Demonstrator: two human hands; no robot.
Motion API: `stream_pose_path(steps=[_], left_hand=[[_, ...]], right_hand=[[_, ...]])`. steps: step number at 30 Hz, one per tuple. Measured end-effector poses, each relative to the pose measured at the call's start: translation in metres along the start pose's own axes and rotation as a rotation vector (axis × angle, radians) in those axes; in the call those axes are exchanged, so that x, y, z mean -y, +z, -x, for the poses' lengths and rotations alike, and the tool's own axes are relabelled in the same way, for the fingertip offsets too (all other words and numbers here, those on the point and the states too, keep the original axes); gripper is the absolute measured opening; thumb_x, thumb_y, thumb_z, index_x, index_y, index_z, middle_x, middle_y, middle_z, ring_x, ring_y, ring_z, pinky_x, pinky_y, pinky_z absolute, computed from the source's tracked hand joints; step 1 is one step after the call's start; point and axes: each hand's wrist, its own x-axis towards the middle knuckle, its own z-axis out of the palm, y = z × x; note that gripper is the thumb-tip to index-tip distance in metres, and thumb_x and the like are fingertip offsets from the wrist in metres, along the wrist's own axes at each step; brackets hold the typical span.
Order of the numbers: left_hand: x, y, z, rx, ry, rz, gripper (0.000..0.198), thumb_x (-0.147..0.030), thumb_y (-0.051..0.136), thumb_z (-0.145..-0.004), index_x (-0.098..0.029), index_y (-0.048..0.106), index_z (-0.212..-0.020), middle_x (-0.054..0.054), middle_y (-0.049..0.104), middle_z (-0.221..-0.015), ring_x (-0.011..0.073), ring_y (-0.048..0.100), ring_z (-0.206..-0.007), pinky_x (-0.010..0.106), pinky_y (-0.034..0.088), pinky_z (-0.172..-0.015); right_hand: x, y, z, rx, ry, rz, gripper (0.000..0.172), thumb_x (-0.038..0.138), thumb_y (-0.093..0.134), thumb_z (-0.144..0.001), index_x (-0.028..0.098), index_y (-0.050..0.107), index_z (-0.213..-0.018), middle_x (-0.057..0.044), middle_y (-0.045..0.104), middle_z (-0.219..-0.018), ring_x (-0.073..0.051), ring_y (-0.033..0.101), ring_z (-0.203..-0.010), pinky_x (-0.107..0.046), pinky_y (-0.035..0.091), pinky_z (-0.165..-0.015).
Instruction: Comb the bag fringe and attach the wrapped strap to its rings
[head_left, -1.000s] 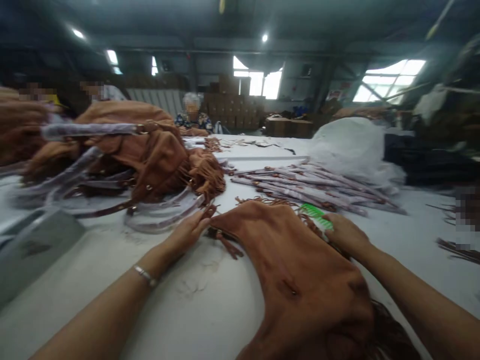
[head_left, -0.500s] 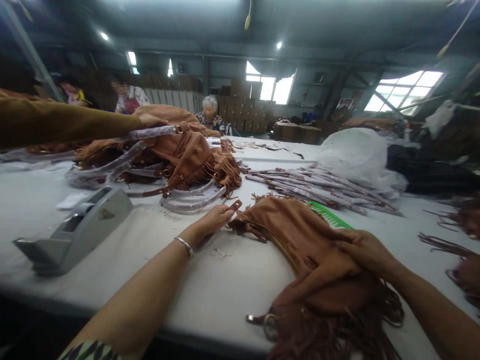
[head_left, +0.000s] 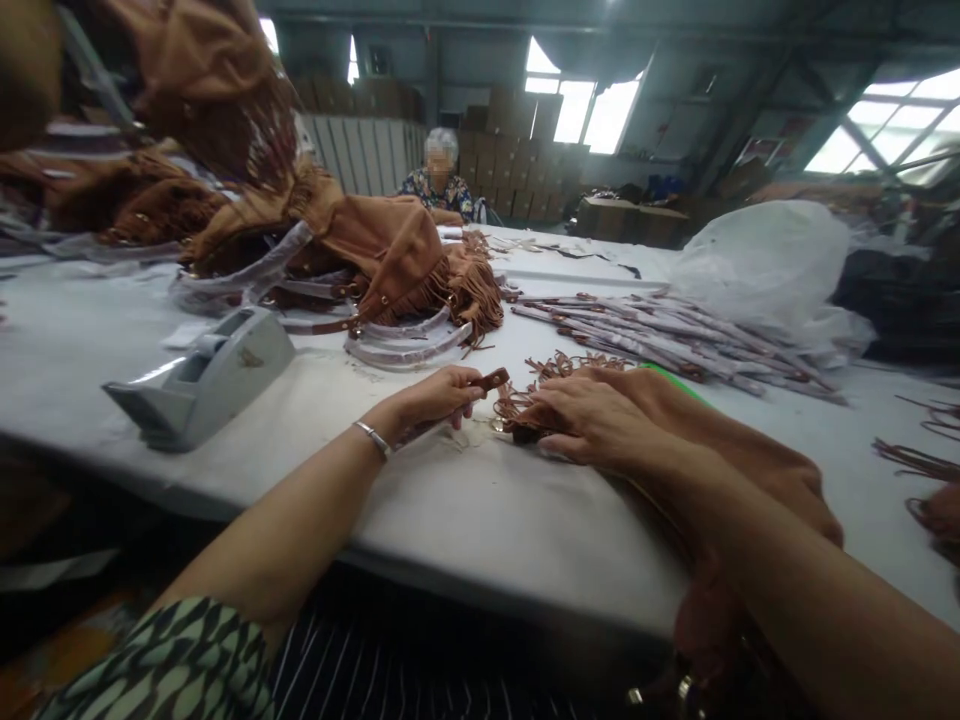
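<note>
My left hand (head_left: 442, 398) is closed around a strap, and its brown leather end tab (head_left: 493, 379) with a small hole sticks out past the fingers. The rest of the strap is mostly hidden under my palm and wrist. My right hand (head_left: 592, 415) grips the near-left end of a brown fringed bag (head_left: 750, 455), beside a small metal ring (head_left: 497, 425). Only a small gap separates the tab from that ring. The bag hangs partly over the table's front edge, and my right forearm covers part of it. Behind it shows a green comb-like strip (head_left: 671, 382).
A grey tape dispenser (head_left: 225, 365) stands at left. Beyond it lie fringed brown bags (head_left: 390, 245) with plastic-wrapped handles. Several wrapped straps (head_left: 660, 335) lie at the back right, near a white plastic bag (head_left: 765, 255). A person (head_left: 439, 185) sits across the table (head_left: 480, 520).
My right hand has moved left along the bag to its ringed end, near the strap tab. At upper left, a co-worker's arm has lifted a brown bag off the pile.
</note>
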Motion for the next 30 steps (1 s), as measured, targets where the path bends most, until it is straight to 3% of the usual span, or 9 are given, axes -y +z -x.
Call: stream_pose_path(steps=[2, 4, 6, 9, 12, 16, 23, 30], left_hand=[[0.005, 0.003, 0.001, -0.051, -0.074, -0.039, 0.014, -0.027, 0.046, -0.084, -0.013, 0.046, -0.081, 0.0, 0.052, -0.067, 0.0065, 0.048, -0.042, 0.018, 0.039, -0.04], [0.01, 0.005, -0.001, -0.105, -0.111, -0.075, 0.014, -0.026, 0.045, -0.084, -0.013, 0.045, -0.08, -0.001, 0.05, -0.065, 0.0059, 0.045, -0.04, 0.018, 0.035, -0.038], [0.014, 0.006, -0.003, -0.118, -0.092, -0.084, 0.015, -0.027, 0.044, -0.084, -0.013, 0.046, -0.081, -0.003, 0.046, -0.06, 0.0051, 0.04, -0.038, 0.017, 0.031, -0.036], [0.015, 0.006, -0.004, -0.11, -0.072, -0.054, 0.018, -0.031, 0.045, -0.085, -0.014, 0.047, -0.082, -0.004, 0.043, -0.056, 0.0048, 0.036, -0.038, 0.017, 0.028, -0.036], [0.012, 0.007, -0.004, -0.106, -0.065, 0.092, 0.021, -0.034, 0.05, -0.083, -0.014, 0.045, -0.078, -0.005, 0.041, -0.056, 0.0035, 0.034, -0.039, 0.016, 0.027, -0.037], [0.009, 0.009, -0.005, -0.107, -0.061, 0.238, 0.03, -0.036, 0.058, -0.078, -0.014, 0.04, -0.069, -0.005, 0.037, -0.053, 0.0024, 0.03, -0.039, 0.016, 0.023, -0.037], [0.013, 0.008, -0.014, -0.13, -0.169, 0.305, 0.023, -0.027, 0.057, -0.077, -0.014, 0.042, -0.066, -0.004, 0.038, -0.054, 0.0028, 0.03, -0.039, 0.017, 0.02, -0.036], [0.006, 0.015, -0.024, -0.103, -0.173, 0.313, 0.022, -0.027, 0.054, -0.081, -0.013, 0.044, -0.068, -0.004, 0.038, -0.054, 0.0028, 0.031, -0.039, 0.016, 0.022, -0.036]], right_hand=[[0.007, 0.02, -0.018, 0.119, -0.057, 0.088, 0.042, 0.034, 0.065, -0.073, 0.019, 0.061, -0.112, -0.009, 0.059, -0.112, -0.025, 0.049, -0.105, -0.037, 0.029, -0.094], [0.005, 0.036, -0.029, 0.116, -0.052, 0.116, 0.021, 0.026, 0.058, -0.078, 0.019, 0.064, -0.097, -0.008, 0.063, -0.098, -0.022, 0.051, -0.095, -0.036, 0.028, -0.089], [-0.003, 0.047, -0.035, 0.078, -0.031, 0.046, 0.013, 0.021, 0.053, -0.08, 0.02, 0.065, -0.086, -0.005, 0.063, -0.089, -0.019, 0.051, -0.089, -0.033, 0.03, -0.085], [-0.018, 0.054, -0.04, 0.049, 0.03, -0.217, 0.016, 0.02, 0.056, -0.074, 0.021, 0.066, -0.086, -0.001, 0.063, -0.086, -0.016, 0.053, -0.084, -0.028, 0.035, -0.077], [-0.03, 0.056, -0.044, 0.041, 0.133, -0.624, 0.021, 0.02, 0.059, -0.068, 0.017, 0.065, -0.089, -0.001, 0.063, -0.085, -0.013, 0.055, -0.077, -0.025, 0.04, -0.07], [-0.036, 0.054, -0.049, 0.142, 0.232, -1.077, 0.026, 0.023, 0.065, -0.065, 0.012, 0.06, -0.088, -0.002, 0.063, -0.083, -0.012, 0.056, -0.072, -0.024, 0.044, -0.065], [-0.055, 0.049, -0.051, 0.182, 0.315, -1.305, 0.029, 0.026, 0.07, -0.071, 0.015, 0.062, -0.097, -0.003, 0.066, -0.086, -0.01, 0.06, -0.073, -0.021, 0.046, -0.068], [-0.073, 0.054, -0.051, 0.122, 0.461, -1.475, 0.036, 0.025, 0.074, -0.067, 0.018, 0.061, -0.099, -0.002, 0.064, -0.082, -0.01, 0.06, -0.063, -0.018, 0.046, -0.054]])
